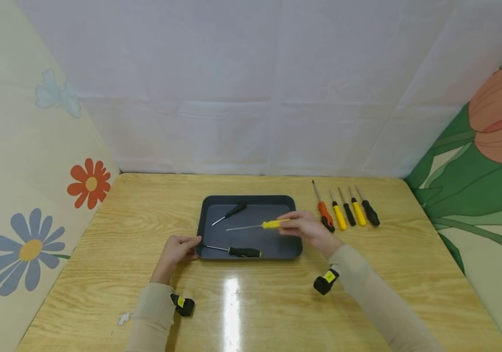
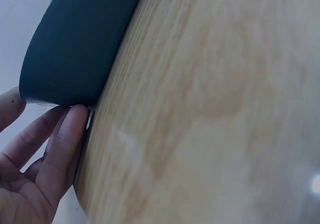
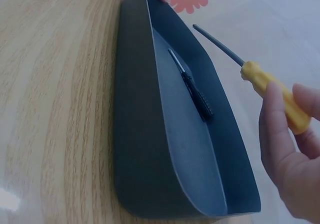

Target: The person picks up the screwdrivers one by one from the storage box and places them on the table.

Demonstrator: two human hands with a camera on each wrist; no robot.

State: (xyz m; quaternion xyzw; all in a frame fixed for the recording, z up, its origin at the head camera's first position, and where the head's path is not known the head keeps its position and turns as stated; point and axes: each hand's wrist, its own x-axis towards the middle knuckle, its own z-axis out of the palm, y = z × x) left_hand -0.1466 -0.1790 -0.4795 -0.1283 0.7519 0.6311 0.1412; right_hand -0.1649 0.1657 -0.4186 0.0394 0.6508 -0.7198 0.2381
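My right hand (image 1: 307, 228) pinches a screwdriver by its yellow handle (image 1: 273, 224) above a dark grey tray (image 1: 273, 242). Its metal shaft points left, clear of the tray floor. In the right wrist view the thumb and fingers are round the yellow handle (image 3: 280, 98). Two black-handled screwdrivers lie in the tray, one at the back (image 1: 235, 209) and one along the front wall (image 1: 244, 252). My left hand (image 1: 178, 253) grips the tray's front left corner. The left wrist view has fingers (image 2: 67, 139) against the tray's outer wall (image 2: 75, 53).
Right of the tray, several screwdrivers lie in a row on the wooden table (image 1: 251, 303), among them an orange-and-black one (image 1: 327, 217) and a black one (image 1: 370, 213). A white curtain (image 1: 251, 98) hangs behind, with flowered panels at both sides.
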